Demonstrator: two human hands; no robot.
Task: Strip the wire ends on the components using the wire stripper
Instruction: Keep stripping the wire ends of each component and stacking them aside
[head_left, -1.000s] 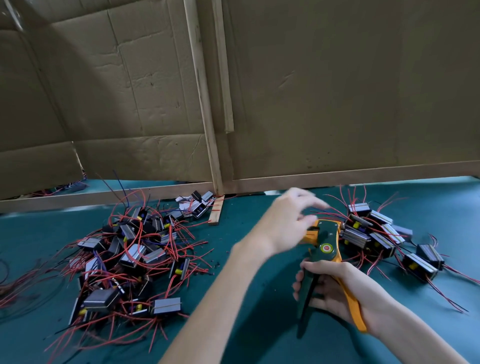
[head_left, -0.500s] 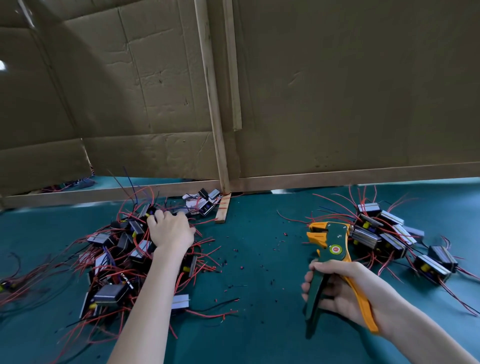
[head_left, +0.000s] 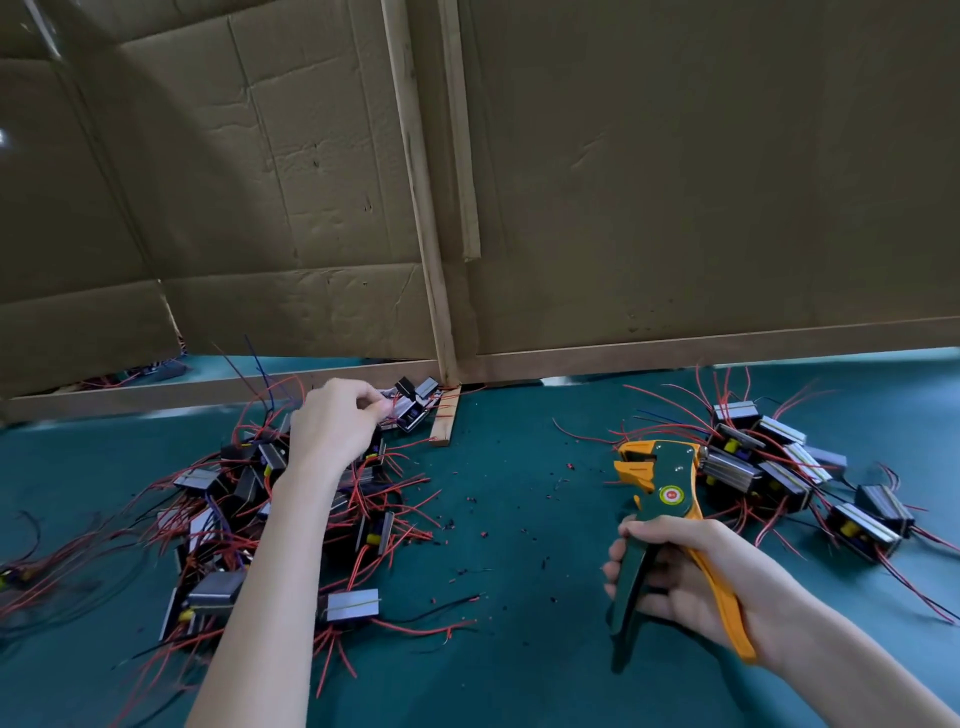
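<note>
Head view, looking down on your two bare forearms over a table cover (head_left: 519, 665) of flat, matt teal cloth.

Your right hand (head_left: 691, 582) is wrapped round the wire stripper (head_left: 670, 493), near the right of the picture and raised a little off the cloth. It is a hard plastic tool, dark green with orange parts. Your fingers curl round the green handle, and the long orange handle runs back under your palm, so the two handles stand apart. Its blocky orange head points away from you and bears a round red and yellow sticker.

Just beyond the tool lies the right heap (head_left: 779, 462). These are small box-shaped components with black bodies, shiny grey metal tops and yellow parts, trailing thin red wires.

Your left hand (head_left: 337, 431) hangs over the far edge of the left heap (head_left: 218, 592), a larger, tangled spread of the same boxes and red wires, with a few dark ones. The fingers are curled with the tips close to the thumb, but you cannot tell whether they pinch anything. Both heaps lie loose on the cloth.

Tiny dark and red scraps (head_left: 483, 535) dot the cloth between the heaps.

Behind stands a creased brown cardboard wall (head_left: 675, 182), braced with pale wooden strips (head_left: 415, 182). A short wooden block (head_left: 445, 421) lies at its foot.
</note>
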